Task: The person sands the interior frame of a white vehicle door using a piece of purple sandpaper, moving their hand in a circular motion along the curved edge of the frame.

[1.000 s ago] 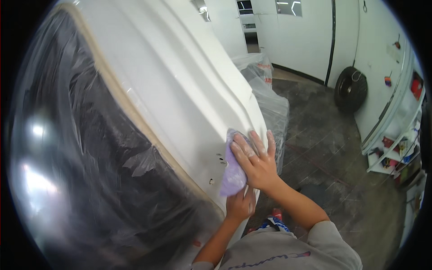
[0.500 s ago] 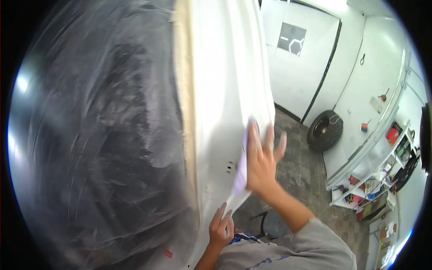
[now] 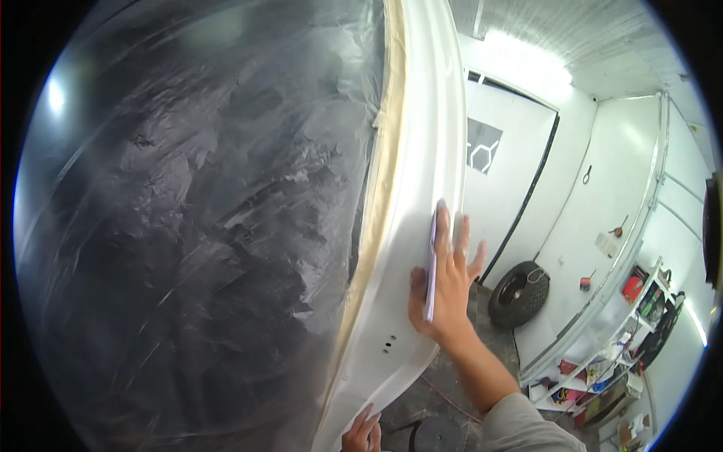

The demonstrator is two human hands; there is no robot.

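Grips thin, flat purple sheet (image 3: pixel 431 264) in right hand (image 3: pixel 447 292), alongside smooth, ridged white panel (image 3: pixel 431 135); below that grip, has left hand (image 3: pixel 363 434) at panel's edge, cannot tell how closed.

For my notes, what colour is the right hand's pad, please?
The pad is pale purple, seen best in the head view.

Right hand (image 3: pixel 446 294): purple sheet (image 3: pixel 431 275) between thumb and fingers, at white panel (image 3: pixel 423 143). Left hand (image 3: pixel 363 433) below those fingers.
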